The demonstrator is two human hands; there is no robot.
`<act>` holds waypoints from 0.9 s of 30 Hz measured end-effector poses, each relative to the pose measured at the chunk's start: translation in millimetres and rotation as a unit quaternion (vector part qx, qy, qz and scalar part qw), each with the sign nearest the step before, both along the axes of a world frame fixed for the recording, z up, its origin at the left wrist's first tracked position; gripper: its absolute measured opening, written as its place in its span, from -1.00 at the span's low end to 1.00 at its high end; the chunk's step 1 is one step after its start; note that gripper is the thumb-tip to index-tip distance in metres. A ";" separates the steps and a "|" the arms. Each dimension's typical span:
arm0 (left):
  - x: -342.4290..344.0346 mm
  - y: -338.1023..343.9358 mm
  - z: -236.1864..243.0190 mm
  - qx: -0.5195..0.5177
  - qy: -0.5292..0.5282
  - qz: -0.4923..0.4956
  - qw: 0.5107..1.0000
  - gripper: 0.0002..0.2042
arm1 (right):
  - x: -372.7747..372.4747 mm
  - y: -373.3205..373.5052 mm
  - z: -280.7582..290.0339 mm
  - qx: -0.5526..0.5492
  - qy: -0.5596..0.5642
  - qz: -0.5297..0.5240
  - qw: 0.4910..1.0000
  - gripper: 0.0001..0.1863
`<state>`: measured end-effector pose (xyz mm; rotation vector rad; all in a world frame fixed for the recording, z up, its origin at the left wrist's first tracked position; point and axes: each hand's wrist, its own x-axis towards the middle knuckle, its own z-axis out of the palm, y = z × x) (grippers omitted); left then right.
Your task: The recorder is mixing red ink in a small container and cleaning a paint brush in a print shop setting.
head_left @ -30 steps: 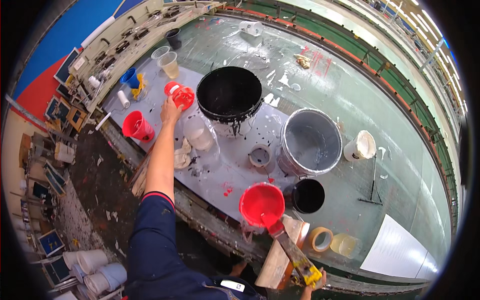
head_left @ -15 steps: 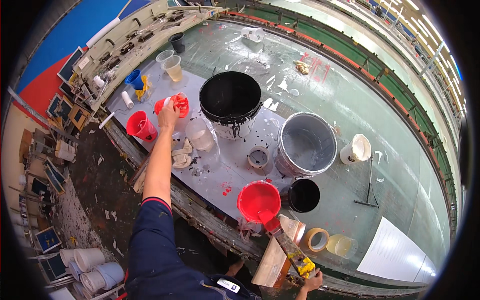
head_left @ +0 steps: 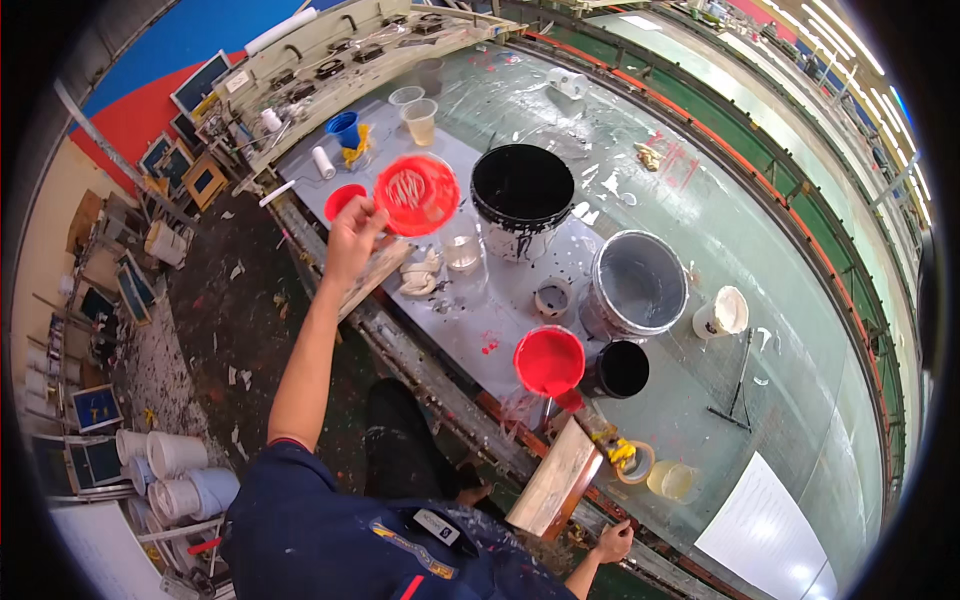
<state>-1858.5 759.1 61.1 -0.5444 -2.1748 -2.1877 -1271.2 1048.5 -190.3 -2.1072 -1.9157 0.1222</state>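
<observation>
My left hand [head_left: 356,238] grips the edge of a round red paint-coated container [head_left: 417,196], held up over the left part of the table. Its round face, smeared with swirls, is turned toward me. Just behind my fingers stands a red cup [head_left: 345,199], partly hidden. Low at the table's front edge, my right hand [head_left: 612,542] has its fingers curled in, and nothing shows in them. A scraper [head_left: 608,438] with yellow paint on its handle leans from a bucket of red paint [head_left: 549,361], apart from my right hand.
A black paint bucket [head_left: 523,190], a large grey bucket [head_left: 640,285], a small black pot [head_left: 620,369] and a white tub [head_left: 722,312] stand on the table. Wooden blocks [head_left: 560,478] lie at the front edge, near a tape roll [head_left: 636,465]. A squeegee-like tool [head_left: 740,385] lies to the right.
My left hand has lifted the red container and tipped its round face toward me. My right hand has let go of the scraper, which now leans at the red bucket. The view has shifted.
</observation>
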 end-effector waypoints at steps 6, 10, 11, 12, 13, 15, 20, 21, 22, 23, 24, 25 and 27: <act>104.3 -11.9 -16.4 0.064 -0.148 -0.125 0.979 -0.88 | 10.9 12.1 4.8 -0.034 0.273 0.061 0.960 -0.49; 147.7 -18.8 -61.6 0.009 -0.228 -0.177 0.957 -0.88 | 17.3 15.7 -3.0 -0.054 0.452 0.084 0.887 -0.56; 158.4 -21.5 -78.9 0.007 -0.241 -0.183 0.953 -0.88 | 15.7 12.7 -3.4 -0.031 0.413 0.098 0.905 -0.54; 168.0 -22.5 -96.3 0.089 -0.280 -0.193 0.936 -0.87 | 16.3 11.8 -0.9 -0.037 0.352 0.128 0.927 -0.53; 173.0 -20.6 -108.9 0.170 -0.318 -0.205 0.910 -0.86 | 17.2 12.0 1.2 -0.064 0.384 0.123 0.913 -0.52; 193.1 -14.4 -117.5 0.119 -0.344 -0.188 0.912 -0.84 | 8.8 12.4 9.1 -0.066 0.490 0.072 0.866 -0.53; 214.4 -5.6 -137.9 0.062 -0.369 -0.182 0.909 -0.79 | -56.4 -13.1 68.3 0.033 0.413 0.222 0.882 -0.68; 214.7 -4.0 -137.1 0.062 -0.371 -0.186 0.907 -0.79 | -74.0 -21.5 78.3 0.015 0.416 0.279 0.865 -0.74; 215.5 -1.8 -136.2 0.039 -0.368 -0.203 0.907 -0.78 | -92.6 -31.5 88.5 -0.003 0.417 0.335 0.845 -0.80; 217.7 0.4 -135.8 0.020 -0.364 -0.217 0.905 -0.78 | -116.8 -44.7 106.3 0.020 0.371 0.401 0.837 -0.86; 219.3 2.4 -136.4 0.022 -0.365 -0.216 0.905 -0.78 | -142.2 -59.0 123.7 0.041 0.324 0.466 0.822 -0.90; 219.5 3.7 -136.9 -0.032 -0.346 -0.215 0.913 -0.77 | -162.8 -71.2 136.7 0.001 0.305 0.523 0.796 -0.86; 219.7 3.6 -138.8 -0.086 -0.326 -0.214 0.917 -0.75 | -207.3 -97.2 160.5 -0.047 0.274 0.623 0.732 -0.75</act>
